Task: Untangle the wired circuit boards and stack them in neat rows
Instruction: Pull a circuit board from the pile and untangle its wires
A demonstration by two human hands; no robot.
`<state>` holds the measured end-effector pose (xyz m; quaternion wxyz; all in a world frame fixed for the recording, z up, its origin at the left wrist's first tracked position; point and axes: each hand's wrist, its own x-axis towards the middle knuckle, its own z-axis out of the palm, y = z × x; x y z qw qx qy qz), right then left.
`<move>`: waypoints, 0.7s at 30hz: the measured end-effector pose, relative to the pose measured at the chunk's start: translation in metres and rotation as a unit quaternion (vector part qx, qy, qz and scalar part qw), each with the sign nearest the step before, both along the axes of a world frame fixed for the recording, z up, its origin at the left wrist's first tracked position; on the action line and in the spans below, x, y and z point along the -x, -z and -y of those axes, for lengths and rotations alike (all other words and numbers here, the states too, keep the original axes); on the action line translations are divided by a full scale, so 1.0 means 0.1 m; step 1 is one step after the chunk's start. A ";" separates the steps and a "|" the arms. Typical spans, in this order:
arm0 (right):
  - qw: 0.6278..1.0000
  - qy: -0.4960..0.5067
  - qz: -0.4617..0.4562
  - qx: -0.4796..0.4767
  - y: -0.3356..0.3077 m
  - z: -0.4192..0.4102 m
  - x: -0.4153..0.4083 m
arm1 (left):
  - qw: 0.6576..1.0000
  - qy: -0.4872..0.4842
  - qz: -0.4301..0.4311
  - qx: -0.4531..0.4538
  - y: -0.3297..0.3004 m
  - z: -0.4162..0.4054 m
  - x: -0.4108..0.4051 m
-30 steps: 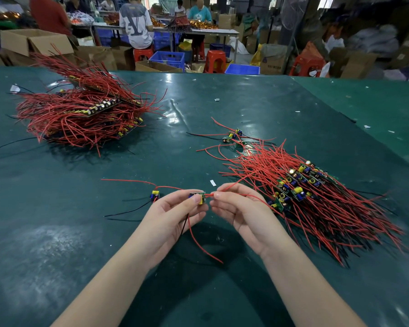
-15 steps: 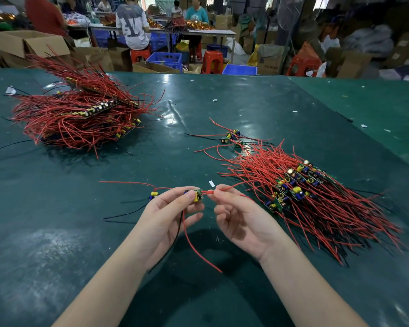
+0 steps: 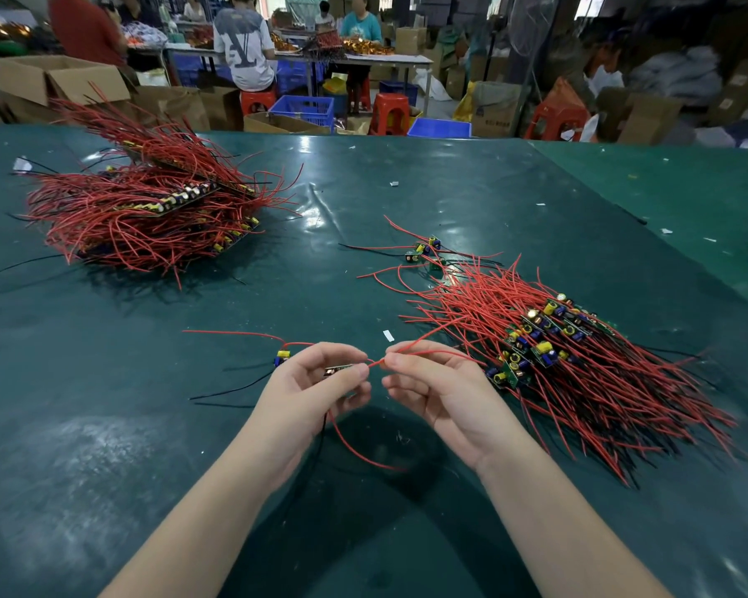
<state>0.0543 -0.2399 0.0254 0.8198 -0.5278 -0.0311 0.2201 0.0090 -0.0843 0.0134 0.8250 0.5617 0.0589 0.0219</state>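
Fingers of our left hand (image 3: 307,392) half hide a small board (image 3: 337,371) they pinch; our right hand (image 3: 441,392) pinches its thin red wire (image 3: 411,348) above the glossy counter (image 3: 104,425).

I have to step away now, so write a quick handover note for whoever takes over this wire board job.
Left hand pinches one small circuit board. Right hand pinches its red wire.
A loose board lies just beyond the left hand.
Done: a stacked row pile on the right.
Left: the tangled heap far left and a few strays mid table.
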 end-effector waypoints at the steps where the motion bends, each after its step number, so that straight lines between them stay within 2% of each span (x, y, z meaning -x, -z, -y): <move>1: 1.000 -0.001 0.001 0.003 0.00 -0.01 0.00 | 1.000 -0.004 0.003 -0.008 0.01 0.00 0.00; 9: 1.000 -0.001 0.018 0.000 0.03 -0.01 0.01 | 0.987 -0.020 0.053 -0.148 0.06 0.00 -0.01; 14: 1.000 -0.008 0.005 0.008 0.00 0.02 0.01 | 0.991 -0.003 0.045 -0.124 0.07 0.01 0.00; 18: 0.996 -0.036 -0.076 0.000 -0.04 0.03 0.00 | 0.996 0.032 0.034 -0.081 0.05 -0.01 0.01; 21: 0.986 -0.059 -0.150 -0.048 -0.05 0.02 0.00 | 0.996 0.053 0.029 -0.059 0.02 -0.01 0.02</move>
